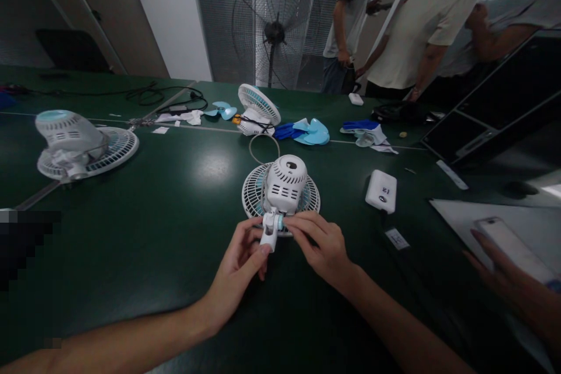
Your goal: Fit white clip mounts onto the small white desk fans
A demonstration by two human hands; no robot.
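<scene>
The white fan head (287,184) lies straight ahead of you on the green table (175,251), its round grille (252,197) underneath and the motor housing facing up. Its neck bracket (268,241) points back towards you, with a light-blue knob (280,222) on its right side. Your left hand (243,254) has its fingers and thumb closed around the bracket, gripping it. Your right hand (322,239) has its fingertips drawn together on the knob, gripping it from the right. A thin, pale cable (250,149) loops up from behind the housing.

To the right of your fan head sits a white box (380,191) marked with a number, with a small label (397,239) near it. Further right, another person's hand (504,266) holds a phone (519,248).

A second fan head (72,131) lies grille-down at your left. Beyond your work, a third fan (258,106) stands tilted, with light-blue fan blades (312,132) on its right and another blade set (223,110) on its left. Behind the table are a large caged fan (275,32) and several standing people (423,32).
</scene>
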